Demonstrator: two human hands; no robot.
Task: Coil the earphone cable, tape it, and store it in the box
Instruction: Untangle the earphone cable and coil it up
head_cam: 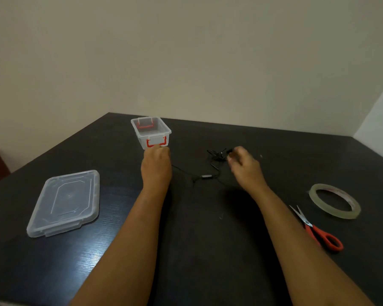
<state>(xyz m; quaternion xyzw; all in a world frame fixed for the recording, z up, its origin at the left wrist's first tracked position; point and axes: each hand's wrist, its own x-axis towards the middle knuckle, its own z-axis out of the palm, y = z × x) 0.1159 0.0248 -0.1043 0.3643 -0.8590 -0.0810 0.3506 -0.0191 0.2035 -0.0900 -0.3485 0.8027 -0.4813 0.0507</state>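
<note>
Two hands over dark worktop (pixel 186 239), right hand (pixel 243 166) fingers pinching earphone cable (pixel 217 156), left hand (pixel 156 166) fingers curled at open box (pixel 151 132), grip unclear

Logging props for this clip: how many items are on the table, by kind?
Clear box: 1
Clear lid: 1
Black earphone cable: 1
Tape roll: 1
Red-handled scissors: 1
Total: 5

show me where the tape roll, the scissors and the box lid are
tape roll (pixel 349 214): head view, on the near edge of the ring
scissors (pixel 318 234): head view, on the red handle near the pivot
box lid (pixel 64 202): head view, on the middle of the flat clear panel
</note>
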